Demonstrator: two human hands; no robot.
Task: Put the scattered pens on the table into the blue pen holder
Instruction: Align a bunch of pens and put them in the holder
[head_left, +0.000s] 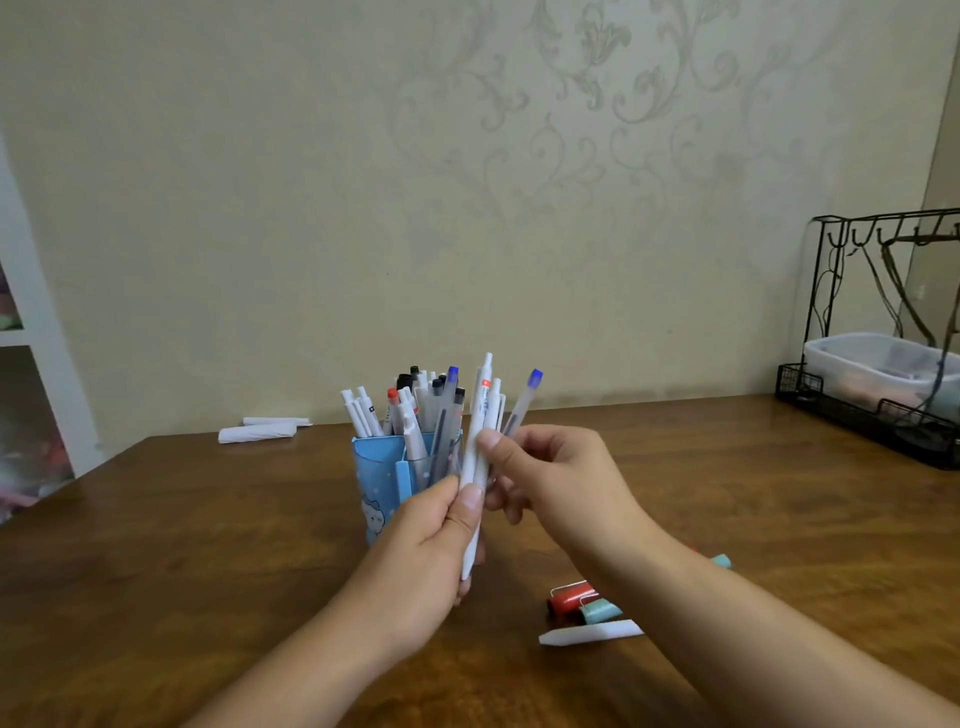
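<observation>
The blue pen holder (375, 480) stands on the wooden table (208, 519), crowded with several white, black and blue-capped pens. In front of it, my left hand (421, 561) grips a long white pen (475, 478) held upright. My right hand (550, 480) pinches the same pen higher up and also holds a few more pens, among them a clear one with a blue cap (524, 402). On the table, partly hidden under my right forearm, lie a red pen (569, 597), a teal pen (600, 610) and a white pen (592, 634).
Folded white paper (260, 430) lies at the table's back left. A black wire rack (883, 332) with a clear plastic box (878, 364) stands at the back right. A white shelf (26, 332) is at the left edge.
</observation>
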